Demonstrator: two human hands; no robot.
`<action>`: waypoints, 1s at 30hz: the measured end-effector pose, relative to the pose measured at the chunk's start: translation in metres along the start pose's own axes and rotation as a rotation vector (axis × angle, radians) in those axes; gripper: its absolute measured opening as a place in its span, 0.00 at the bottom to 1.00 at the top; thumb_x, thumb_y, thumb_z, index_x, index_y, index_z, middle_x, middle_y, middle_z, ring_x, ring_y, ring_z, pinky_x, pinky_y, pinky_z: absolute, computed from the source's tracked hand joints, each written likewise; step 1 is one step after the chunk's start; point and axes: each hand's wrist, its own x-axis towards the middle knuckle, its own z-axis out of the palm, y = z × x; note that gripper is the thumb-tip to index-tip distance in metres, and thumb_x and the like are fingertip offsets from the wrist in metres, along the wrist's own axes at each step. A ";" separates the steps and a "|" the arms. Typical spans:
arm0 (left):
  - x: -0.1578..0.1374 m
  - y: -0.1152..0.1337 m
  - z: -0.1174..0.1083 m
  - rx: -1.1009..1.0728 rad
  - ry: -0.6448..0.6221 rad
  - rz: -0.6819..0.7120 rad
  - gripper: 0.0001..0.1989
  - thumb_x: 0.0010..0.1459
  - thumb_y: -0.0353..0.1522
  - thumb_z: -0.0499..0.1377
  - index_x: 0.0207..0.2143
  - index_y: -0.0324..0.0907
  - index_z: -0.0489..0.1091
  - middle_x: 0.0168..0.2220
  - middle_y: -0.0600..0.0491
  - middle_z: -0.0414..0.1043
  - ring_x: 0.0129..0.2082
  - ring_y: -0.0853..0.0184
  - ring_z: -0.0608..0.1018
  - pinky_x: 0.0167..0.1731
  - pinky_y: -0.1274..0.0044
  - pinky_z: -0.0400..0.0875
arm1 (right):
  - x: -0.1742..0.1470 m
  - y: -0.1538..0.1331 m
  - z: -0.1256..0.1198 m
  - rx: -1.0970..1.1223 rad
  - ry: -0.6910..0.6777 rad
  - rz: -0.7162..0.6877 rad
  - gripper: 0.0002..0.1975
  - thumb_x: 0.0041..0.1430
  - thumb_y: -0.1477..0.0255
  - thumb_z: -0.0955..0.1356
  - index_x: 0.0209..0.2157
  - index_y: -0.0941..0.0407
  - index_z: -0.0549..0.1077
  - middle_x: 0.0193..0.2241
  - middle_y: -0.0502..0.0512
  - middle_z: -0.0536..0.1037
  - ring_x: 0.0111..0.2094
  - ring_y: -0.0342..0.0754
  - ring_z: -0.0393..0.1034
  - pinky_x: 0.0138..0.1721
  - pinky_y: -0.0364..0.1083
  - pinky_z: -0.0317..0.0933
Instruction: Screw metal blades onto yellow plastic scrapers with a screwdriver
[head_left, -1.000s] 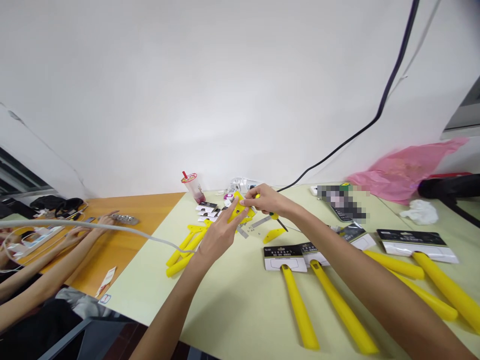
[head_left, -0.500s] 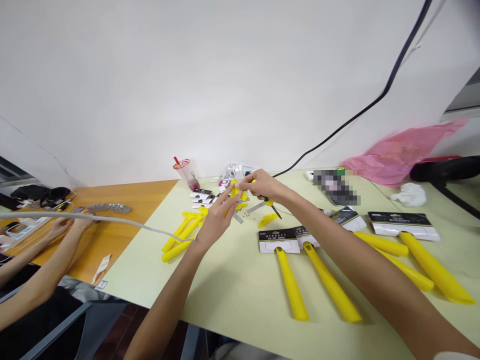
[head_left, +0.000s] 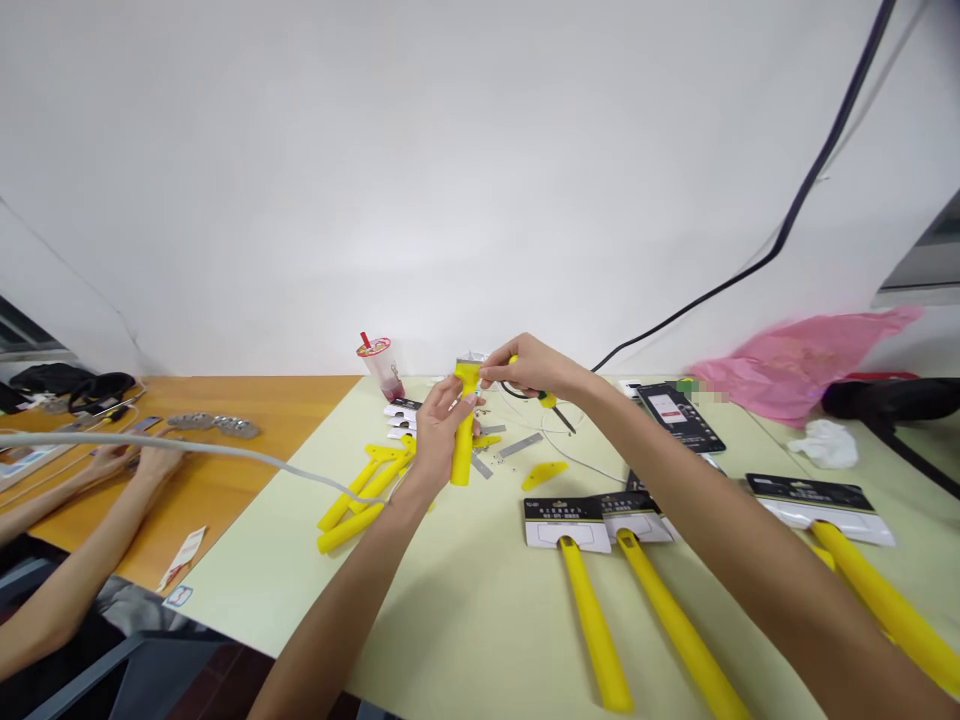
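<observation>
With left hand wrapped round a yellow scraper, right hand curled about a screwdriver, works amid metal strips, drink cup and packaged tools.

Scraper is yel., tbltop pale grn., bag pink, straw red.

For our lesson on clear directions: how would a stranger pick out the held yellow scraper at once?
Start at the pale green table, towards the wall. There the left hand grips the scraper. Unlike the yellow handles lying on both sides, it is held up and shows a grey strip along its top.
</observation>
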 end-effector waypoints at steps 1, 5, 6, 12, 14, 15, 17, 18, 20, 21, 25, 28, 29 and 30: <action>0.002 0.002 0.001 -0.068 0.011 -0.026 0.23 0.51 0.33 0.77 0.47 0.45 0.73 0.49 0.49 0.77 0.41 0.65 0.81 0.24 0.81 0.71 | 0.007 -0.005 -0.003 -0.070 0.003 -0.013 0.10 0.59 0.66 0.76 0.31 0.59 0.84 0.15 0.47 0.67 0.16 0.37 0.50 0.16 0.41 0.46; 0.009 0.004 -0.001 -0.327 0.018 -0.159 0.24 0.53 0.27 0.75 0.50 0.47 0.72 0.47 0.51 0.76 0.40 0.69 0.81 0.25 0.85 0.69 | 0.031 -0.022 -0.007 -0.254 -0.039 -0.019 0.09 0.58 0.68 0.76 0.28 0.60 0.83 0.26 0.55 0.81 0.17 0.36 0.53 0.17 0.42 0.48; 0.010 0.003 -0.004 -0.390 0.015 -0.202 0.24 0.54 0.26 0.74 0.50 0.47 0.71 0.48 0.51 0.76 0.40 0.71 0.81 0.25 0.86 0.69 | 0.035 -0.024 -0.007 -0.282 -0.054 -0.014 0.09 0.58 0.69 0.76 0.28 0.60 0.83 0.28 0.56 0.82 0.17 0.36 0.54 0.17 0.42 0.49; 0.004 -0.003 -0.038 -0.693 0.102 -0.400 0.20 0.62 0.20 0.64 0.51 0.48 0.70 0.52 0.49 0.74 0.40 0.74 0.82 0.24 0.91 0.67 | 0.023 -0.011 -0.007 -0.456 -0.076 -0.026 0.13 0.64 0.64 0.72 0.32 0.59 0.83 0.29 0.56 0.82 0.18 0.37 0.56 0.20 0.43 0.49; -0.002 -0.004 -0.055 -0.722 0.141 -0.442 0.18 0.65 0.19 0.61 0.52 0.47 0.69 0.55 0.46 0.73 0.40 0.73 0.82 0.24 0.90 0.68 | 0.013 0.009 -0.009 -0.595 -0.187 0.033 0.12 0.64 0.65 0.71 0.33 0.58 0.84 0.29 0.57 0.83 0.20 0.39 0.60 0.22 0.43 0.53; -0.005 -0.005 -0.064 -0.724 0.154 -0.461 0.18 0.66 0.19 0.60 0.53 0.47 0.69 0.55 0.45 0.73 0.40 0.73 0.82 0.24 0.90 0.68 | 0.009 0.023 -0.009 -0.693 -0.260 0.110 0.11 0.62 0.67 0.71 0.33 0.58 0.84 0.30 0.57 0.83 0.22 0.41 0.65 0.24 0.42 0.56; -0.011 -0.006 -0.078 -0.708 0.176 -0.499 0.19 0.66 0.19 0.58 0.54 0.47 0.69 0.56 0.44 0.72 0.39 0.73 0.82 0.24 0.89 0.68 | 0.002 0.053 -0.009 -0.831 -0.334 0.272 0.08 0.59 0.69 0.73 0.34 0.58 0.85 0.32 0.59 0.84 0.26 0.46 0.73 0.29 0.43 0.61; -0.014 -0.006 -0.083 -0.692 0.184 -0.518 0.20 0.66 0.19 0.58 0.55 0.47 0.69 0.56 0.44 0.72 0.39 0.74 0.82 0.23 0.90 0.68 | 0.000 0.070 -0.008 -0.865 -0.315 0.303 0.08 0.59 0.70 0.73 0.36 0.59 0.85 0.33 0.61 0.85 0.29 0.49 0.76 0.31 0.44 0.63; -0.019 -0.006 -0.090 -0.655 0.179 -0.546 0.21 0.65 0.20 0.60 0.56 0.47 0.68 0.58 0.44 0.71 0.37 0.75 0.81 0.22 0.90 0.67 | 0.000 0.100 -0.007 -0.930 -0.223 0.346 0.11 0.62 0.71 0.71 0.42 0.61 0.84 0.39 0.67 0.85 0.38 0.56 0.79 0.38 0.47 0.66; -0.021 -0.006 -0.092 -0.641 0.164 -0.556 0.22 0.64 0.20 0.61 0.57 0.48 0.68 0.58 0.44 0.71 0.37 0.75 0.81 0.22 0.91 0.66 | 0.001 0.114 -0.006 -0.958 -0.173 0.364 0.13 0.64 0.71 0.70 0.45 0.61 0.83 0.42 0.70 0.85 0.43 0.59 0.80 0.42 0.48 0.67; -0.026 -0.007 -0.093 -0.653 0.129 -0.583 0.27 0.61 0.20 0.65 0.58 0.49 0.67 0.58 0.44 0.70 0.38 0.75 0.81 0.23 0.90 0.67 | 0.013 0.149 -0.010 -1.010 0.020 0.376 0.20 0.71 0.69 0.65 0.60 0.61 0.75 0.57 0.74 0.79 0.55 0.61 0.76 0.50 0.50 0.65; -0.027 -0.011 -0.094 -0.650 0.140 -0.602 0.29 0.59 0.20 0.67 0.59 0.49 0.67 0.56 0.44 0.71 0.38 0.73 0.81 0.22 0.89 0.66 | 0.029 0.160 -0.016 -0.980 0.047 0.339 0.18 0.71 0.67 0.68 0.58 0.58 0.74 0.58 0.67 0.79 0.52 0.55 0.76 0.49 0.46 0.65; -0.027 -0.013 -0.094 -0.642 0.136 -0.604 0.29 0.59 0.20 0.67 0.59 0.49 0.67 0.55 0.44 0.71 0.38 0.73 0.81 0.21 0.89 0.65 | 0.035 0.162 -0.019 -0.963 0.030 0.328 0.16 0.70 0.67 0.69 0.55 0.57 0.75 0.56 0.65 0.80 0.51 0.53 0.76 0.48 0.45 0.66; -0.027 -0.014 -0.095 -0.634 0.131 -0.605 0.30 0.58 0.20 0.67 0.59 0.49 0.67 0.54 0.45 0.71 0.38 0.72 0.81 0.20 0.89 0.65 | 0.041 0.163 -0.021 -0.944 0.005 0.320 0.13 0.69 0.68 0.70 0.52 0.57 0.77 0.53 0.63 0.82 0.49 0.51 0.77 0.46 0.43 0.66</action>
